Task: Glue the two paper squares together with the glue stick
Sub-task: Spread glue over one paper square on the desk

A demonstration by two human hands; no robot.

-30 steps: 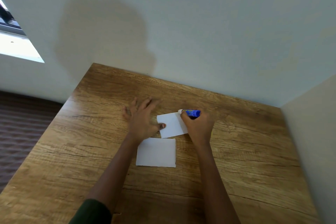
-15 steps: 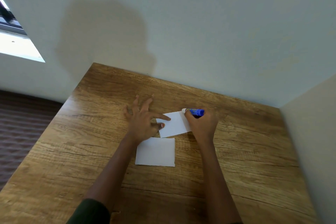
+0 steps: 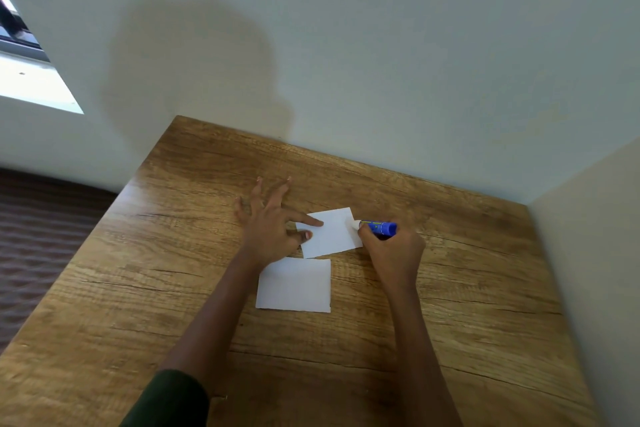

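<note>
Two white paper squares lie on the wooden table (image 3: 138, 288). The far square (image 3: 334, 234) is tilted; my left hand (image 3: 273, 222) presses its left edge flat with index finger and thumb, the other fingers spread on the wood. My right hand (image 3: 391, 250) grips a blue glue stick (image 3: 379, 228), held sideways, its white tip touching the far square's right edge. The near square (image 3: 294, 286) rests flat just below, touched by neither hand.
A pale wall rises right behind the table's far edge, and a beige side panel (image 3: 588, 253) borders the table on the right. The table's left edge drops to a dark patterned floor (image 3: 41, 236). A window (image 3: 31, 80) shows at upper left.
The glue stick's tip has slid from the far square's top edge rightward to its right edge. My left index finger has stretched out onto the paper, which has turned slightly.
</note>
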